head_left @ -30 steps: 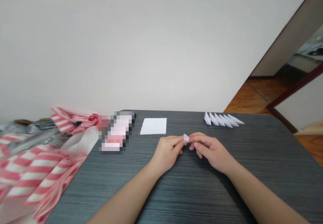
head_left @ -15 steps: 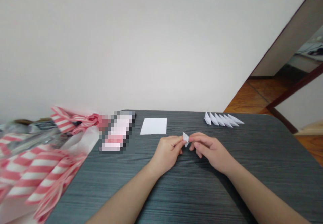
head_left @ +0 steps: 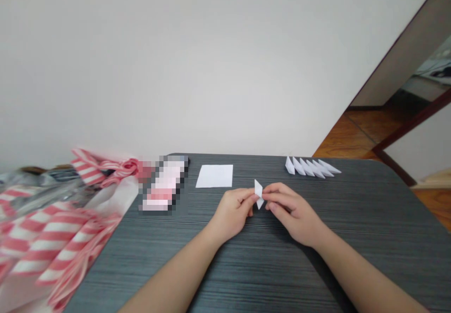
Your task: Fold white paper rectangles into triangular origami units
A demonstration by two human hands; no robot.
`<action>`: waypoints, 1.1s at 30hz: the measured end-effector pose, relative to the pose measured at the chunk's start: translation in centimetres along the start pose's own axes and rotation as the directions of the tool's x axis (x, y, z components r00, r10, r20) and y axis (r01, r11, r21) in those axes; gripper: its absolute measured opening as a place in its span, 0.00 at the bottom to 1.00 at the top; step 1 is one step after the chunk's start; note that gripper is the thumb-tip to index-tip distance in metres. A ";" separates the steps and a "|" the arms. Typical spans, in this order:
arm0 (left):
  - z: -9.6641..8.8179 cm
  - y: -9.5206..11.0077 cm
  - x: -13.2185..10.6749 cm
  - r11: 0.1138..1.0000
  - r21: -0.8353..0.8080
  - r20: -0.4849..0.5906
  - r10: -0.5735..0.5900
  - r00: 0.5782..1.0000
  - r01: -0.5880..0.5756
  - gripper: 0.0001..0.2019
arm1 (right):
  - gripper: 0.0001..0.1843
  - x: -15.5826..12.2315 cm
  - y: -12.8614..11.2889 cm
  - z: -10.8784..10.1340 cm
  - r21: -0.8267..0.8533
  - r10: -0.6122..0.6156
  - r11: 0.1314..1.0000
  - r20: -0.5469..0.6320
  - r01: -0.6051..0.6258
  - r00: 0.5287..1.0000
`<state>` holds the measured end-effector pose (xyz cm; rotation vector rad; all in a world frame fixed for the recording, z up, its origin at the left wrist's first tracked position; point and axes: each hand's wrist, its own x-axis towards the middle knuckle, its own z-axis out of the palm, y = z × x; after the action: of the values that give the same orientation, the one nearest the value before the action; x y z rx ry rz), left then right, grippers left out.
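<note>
A small folded white paper piece [head_left: 258, 194] with pointed top and bottom ends is held upright above the dark table. My left hand [head_left: 235, 212] pinches its left side between thumb and fingers. From the right, my right hand [head_left: 294, 214] has its fingertips on the other side of the paper, with the fingers bent and the thumb just below. Parts of the paper's middle are hidden by fingertips. A flat white paper sheet [head_left: 214, 176] lies behind my left hand. Farther back on the right, several folded paper pieces [head_left: 310, 167] lie in an overlapping row.
The dark wood-grain table [head_left: 253, 275] has rounded far corners and meets a pale wall [head_left: 225, 68]. A pixelated object [head_left: 164, 183] lies at its left edge. Red-and-white striped fabric [head_left: 56, 238] is heaped left of the table. Wooden floor [head_left: 366, 125] shows at the right.
The folded paper shows more of its length, its points reaching farther up and down. My right hand's fingers have closed in on its right side; my left hand keeps its pinch.
</note>
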<state>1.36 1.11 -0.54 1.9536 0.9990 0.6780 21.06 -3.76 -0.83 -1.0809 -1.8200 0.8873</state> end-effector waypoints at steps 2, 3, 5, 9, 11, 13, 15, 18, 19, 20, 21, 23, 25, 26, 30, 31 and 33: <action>0.0 -0.1 0.0 1.000 -0.022 0.005 -0.015 1.000 0.016 0.16 | 0.17 -0.1 -0.1 0.0 -0.061 -0.044 0.997 -0.003 0.044 0.999; 0.1 -0.2 -0.1 0.999 -0.030 0.009 -0.020 1.000 0.020 0.17 | 0.17 -0.1 -0.1 0.0 -0.083 -0.061 0.995 -0.004 0.060 0.998; 0.1 -0.2 -0.1 0.999 -0.039 0.014 -0.026 1.000 0.026 0.17 | 0.17 -0.1 -0.2 0.0 -0.110 -0.084 0.991 -0.009 0.082 0.996; 0.1 -0.3 -0.1 0.998 -0.054 0.025 -0.030 0.999 0.031 0.17 | 0.17 -0.1 -0.2 -0.1 -0.117 -0.091 0.989 -0.003 0.090 0.996; 0.1 -0.2 -0.1 0.997 -0.067 0.034 -0.032 0.999 0.034 0.16 | 0.17 -0.1 -0.3 -0.1 -0.114 -0.091 0.989 0.004 0.091 0.996; 0.1 -0.2 -0.1 0.996 -0.080 0.036 -0.034 0.999 0.037 0.16 | 0.18 -0.1 -0.3 -0.1 -0.111 -0.095 0.989 0.010 0.095 0.995; 0.1 -0.2 -0.1 0.995 -0.087 0.036 -0.037 0.999 0.040 0.16 | 0.19 -0.1 -0.3 0.0 -0.109 -0.093 0.990 0.018 0.094 0.996; 0.2 -0.2 0.0 0.993 -0.102 0.041 -0.047 0.998 0.051 0.15 | 0.19 -0.1 -0.3 0.0 -0.106 -0.087 0.990 0.032 0.090 0.996; 0.1 -0.2 0.0 0.992 -0.111 0.045 -0.053 0.998 0.057 0.14 | 0.19 -0.1 -0.3 0.0 -0.104 -0.090 0.990 0.030 0.093 0.995; 0.1 -0.2 -0.1 0.990 -0.123 0.049 -0.059 0.997 0.064 0.14 | 0.18 -0.1 -0.2 0.0 -0.098 -0.093 0.991 0.020 0.095 0.995; 0.1 -0.2 -0.1 0.988 -0.136 0.054 -0.066 0.996 0.073 0.14 | 0.17 -0.2 -0.2 0.0 -0.085 -0.093 0.992 0.004 0.093 0.996; 0.1 -0.2 -0.1 0.982 -0.166 0.065 -0.083 0.994 0.093 0.15 | 0.14 -0.3 0.0 0.1 -0.024 -0.064 0.998 -0.059 0.063 0.996; 0.1 -0.2 -0.1 0.974 -0.195 0.077 -0.102 0.992 0.115 0.16 | 0.12 -0.4 0.3 0.1 0.072 0.005 0.997 -0.146 0.005 0.989; 0.1 -0.1 -0.1 0.971 -0.205 0.083 -0.110 0.991 0.125 0.16 | 0.11 -0.4 0.5 0.1 0.121 0.054 0.992 -0.190 -0.031 0.980; 0.1 0.1 -0.1 0.972 -0.203 0.102 -0.099 0.990 0.119 0.16 | 0.09 -0.3 0.9 0.1 0.256 0.244 0.951 -0.270 -0.175 0.931; 0.0 0.3 -0.1 0.976 -0.192 0.108 -0.088 0.990 0.107 0.15 | 0.09 -0.2 0.9 0.1 0.264 0.269 0.944 -0.266 -0.199 0.926; -0.1 0.5 -0.1 0.982 -0.167 0.129 -0.067 0.989 0.089 0.14 | 0.09 0.1 0.8 0.1 0.246 0.289 0.942 -0.249 -0.229 0.924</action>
<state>1.45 0.91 -0.02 1.7735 0.9060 0.5735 21.16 -3.36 -1.49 -1.2590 -1.3336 1.0011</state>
